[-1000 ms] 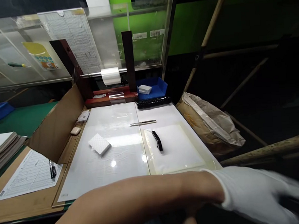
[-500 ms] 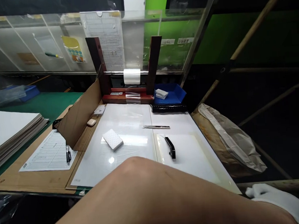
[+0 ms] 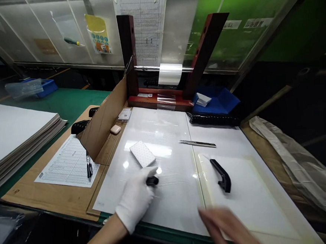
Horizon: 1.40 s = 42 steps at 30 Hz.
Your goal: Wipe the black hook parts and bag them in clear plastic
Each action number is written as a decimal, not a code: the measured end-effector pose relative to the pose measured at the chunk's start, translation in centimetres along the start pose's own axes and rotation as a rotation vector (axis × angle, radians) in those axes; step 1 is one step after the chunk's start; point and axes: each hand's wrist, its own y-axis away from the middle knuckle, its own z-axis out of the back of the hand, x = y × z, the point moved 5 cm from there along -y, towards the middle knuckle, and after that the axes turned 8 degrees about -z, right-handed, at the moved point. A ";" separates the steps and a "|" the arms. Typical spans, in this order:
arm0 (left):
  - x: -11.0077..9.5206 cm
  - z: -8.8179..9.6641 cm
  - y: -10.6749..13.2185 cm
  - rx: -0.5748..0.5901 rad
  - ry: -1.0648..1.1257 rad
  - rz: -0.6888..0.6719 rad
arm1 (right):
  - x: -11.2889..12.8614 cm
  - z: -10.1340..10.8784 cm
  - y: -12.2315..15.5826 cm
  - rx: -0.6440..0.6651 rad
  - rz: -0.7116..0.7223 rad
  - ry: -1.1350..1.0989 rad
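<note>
1. One gloved left hand (image 3: pixel 136 198): white fabric; grips smooth black part (image 3: pixel 153 181) over glossy white surface (image 3: pixel 174 206).
2. Bare right hand (image 3: pixel 228 223): blurred; cannot tell whether open or closed.
3. Bent black handle (image 3: pixel 225 179): lies on white surface, near right hand.
4. White slab (image 3: pixel 143 154): flat, dotted; rests just beyond left hand.
5. Underneath: green tabletop (image 3: pixel 77 100), with brown cardboard (image 3: pixel 59 196) at left.
6. Room: dim; clear partition (image 3: pixel 190 27) behind wooden stand (image 3: pixel 127 50).
</note>
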 end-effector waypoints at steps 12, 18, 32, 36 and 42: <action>8.3 4.3 6.0 -0.010 0.668 0.605 | 2.7 -12.9 -28.6 0.316 0.198 0.544; 2.7 6.0 2.4 -0.010 0.346 0.346 | 4.1 -11.3 -17.9 0.484 0.211 0.506; 1.2 -0.1 -2.9 0.060 0.091 0.087 | 5.1 -9.3 3.1 0.466 0.203 0.274; 0.4 0.8 2.0 0.339 0.143 -0.165 | 6.0 -7.5 1.5 0.486 0.159 0.108; -0.4 1.3 2.7 0.340 0.071 -0.224 | 4.3 -5.2 -2.6 0.654 -0.198 -0.153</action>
